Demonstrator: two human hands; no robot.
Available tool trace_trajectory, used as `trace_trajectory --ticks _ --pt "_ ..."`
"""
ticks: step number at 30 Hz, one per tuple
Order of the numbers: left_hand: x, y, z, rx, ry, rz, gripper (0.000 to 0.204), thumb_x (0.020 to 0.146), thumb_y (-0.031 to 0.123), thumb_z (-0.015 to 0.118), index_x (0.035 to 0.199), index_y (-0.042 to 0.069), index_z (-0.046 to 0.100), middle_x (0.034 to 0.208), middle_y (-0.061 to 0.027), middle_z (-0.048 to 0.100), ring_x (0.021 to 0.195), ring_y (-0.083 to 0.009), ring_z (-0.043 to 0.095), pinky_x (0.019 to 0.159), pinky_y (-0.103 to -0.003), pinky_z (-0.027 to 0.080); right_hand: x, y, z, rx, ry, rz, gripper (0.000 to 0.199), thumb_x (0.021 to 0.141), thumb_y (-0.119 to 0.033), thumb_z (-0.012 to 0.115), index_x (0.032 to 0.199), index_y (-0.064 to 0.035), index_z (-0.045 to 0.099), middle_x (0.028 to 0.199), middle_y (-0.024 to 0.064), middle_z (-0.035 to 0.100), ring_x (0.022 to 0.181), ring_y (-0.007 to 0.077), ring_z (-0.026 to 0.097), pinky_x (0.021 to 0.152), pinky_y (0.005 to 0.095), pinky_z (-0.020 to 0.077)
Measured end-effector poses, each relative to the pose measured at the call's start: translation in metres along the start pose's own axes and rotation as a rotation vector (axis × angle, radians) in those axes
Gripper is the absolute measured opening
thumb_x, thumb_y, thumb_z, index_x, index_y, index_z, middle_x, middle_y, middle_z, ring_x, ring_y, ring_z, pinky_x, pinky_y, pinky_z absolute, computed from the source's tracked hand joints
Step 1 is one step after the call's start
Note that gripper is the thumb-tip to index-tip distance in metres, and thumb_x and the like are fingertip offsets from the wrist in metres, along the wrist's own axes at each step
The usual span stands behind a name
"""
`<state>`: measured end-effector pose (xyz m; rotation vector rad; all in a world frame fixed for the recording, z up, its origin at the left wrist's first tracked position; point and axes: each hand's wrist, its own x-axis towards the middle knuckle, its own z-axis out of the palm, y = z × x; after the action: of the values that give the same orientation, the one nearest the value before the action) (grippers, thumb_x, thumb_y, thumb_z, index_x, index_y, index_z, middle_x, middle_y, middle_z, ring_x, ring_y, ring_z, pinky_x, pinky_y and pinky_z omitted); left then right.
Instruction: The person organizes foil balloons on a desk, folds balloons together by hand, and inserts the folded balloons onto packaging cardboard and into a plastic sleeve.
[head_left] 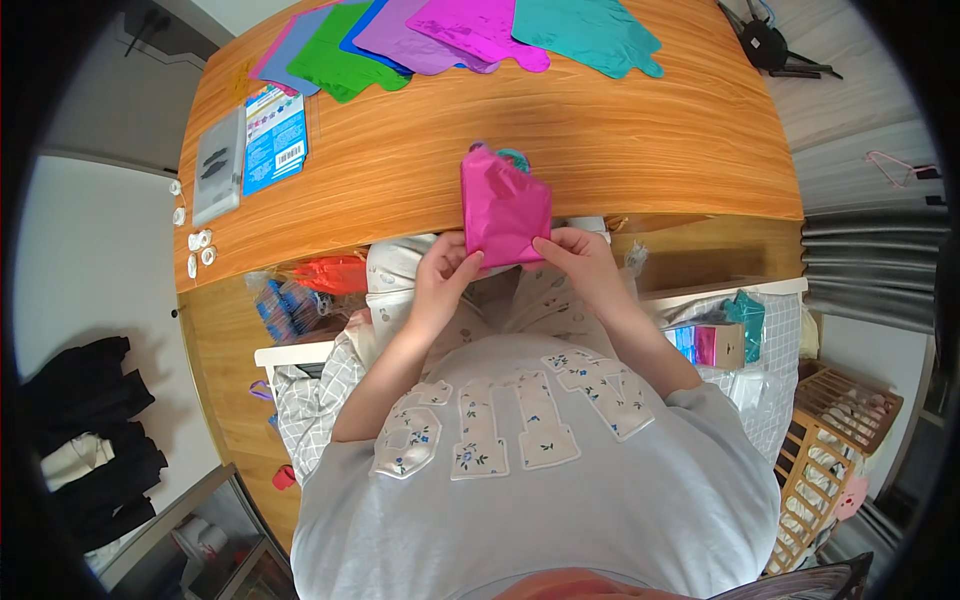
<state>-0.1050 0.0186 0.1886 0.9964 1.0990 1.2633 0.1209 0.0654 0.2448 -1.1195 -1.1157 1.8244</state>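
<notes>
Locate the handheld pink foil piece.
In the head view, the pink foil piece is just above centre, its lower corners held by the left hand and right hand, at the near edge of the table.

Squarish foil packet (508, 212): glossy magenta. Flat foil sheets (470, 25): teal, magenta, lilac, blue, green, slate-blue, pink. Wooden worktop (390, 150): orange-brown, streaked grain. Short-sleeved fabric shirt (530, 510): pale blue-grey; white appliqué patches (481, 430) with blue floral print. Draped fabric cloth (305, 410): grey-and-white grid.

From here I see dark clothes (85, 385) far to the left of the fingers (568, 241), and far to their right a grey pleated curtain (868, 270), a wooden slatted rack (848, 408) and one black object with thin legs (765, 45).
</notes>
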Motion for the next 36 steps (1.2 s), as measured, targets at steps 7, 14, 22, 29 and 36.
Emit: trace_trajectory --ticks 7,14,22,29,36 --pt "0.005 0.011 0.003 -0.46 0.003 -0.352 0.055 0.11 0.044 0.033 0.14 0.0 0.046 0.139 -0.0175 0.056 0.125 -0.0286 0.06 0.106 -0.044 0.049 -0.016 0.005 0.023 -0.049 -0.034 -0.003 0.019 0.096 -0.01 0.068 0.109 0.0035 0.07 0.101 0.0071 0.072 0.087 0.013 0.069 0.079 0.0266 0.053" --pt "0.01 0.029 0.015 -0.577 -0.011 -0.217 0.059 0.108 0.047 0.036 0.141 0.0 0.044 0.138 -0.0164 0.057 0.125 -0.0272 0.059 0.106 -0.043 0.049 -0.029 0.013 0.012 -0.386 0.116 -0.49 0.018 0.091 -0.002 0.072 0.107 -0.002 0.065 0.112 0.0083 0.068 0.093 0.0117 0.066 0.083 0.0256 0.0524" --pt "0.01 0.041 0.012 -0.604 0.015 -0.181 0.065 0.106 0.053 0.037 0.142 -0.001 0.043 0.138 -0.0159 0.057 0.126 -0.0266 0.059 0.107 -0.044 0.048 -0.028 0.003 0.021 -0.054 0.053 -0.142 0.019 0.089 0.0 0.074 0.103 -0.004 0.062 0.11 0.0081 0.068 0.099 0.0106 0.066 0.087 0.0274 0.0538" --pt "0.005 0.048 0.018 -0.603 -0.006 -0.152 0.065 0.106 0.054 0.037 0.142 0.0 0.043 0.137 -0.0156 0.058 0.124 -0.0267 0.06 0.106 -0.044 0.048 -0.03 0.008 0.023 0.091 0.046 -0.194 0.023 0.089 0.003 0.072 0.102 -0.0081 0.056 0.102 0.0015 0.067 0.09 0.0062 0.063 0.079 0.0199 0.0494" --pt "-0.009 0.052 0.028 -0.524 -0.035 -0.146 0.06 0.108 0.049 0.036 0.139 -0.002 0.048 0.135 -0.0151 0.06 0.123 -0.0241 0.06 0.105 -0.039 0.047 -0.022 -0.017 0.033 -0.037 -0.048 -0.343 0.008 0.102 -0.011 0.059 0.105 -0.0044 0.056 0.085 -0.0024 0.057 0.079 0.0058 0.054 0.073 0.0197 0.0419"
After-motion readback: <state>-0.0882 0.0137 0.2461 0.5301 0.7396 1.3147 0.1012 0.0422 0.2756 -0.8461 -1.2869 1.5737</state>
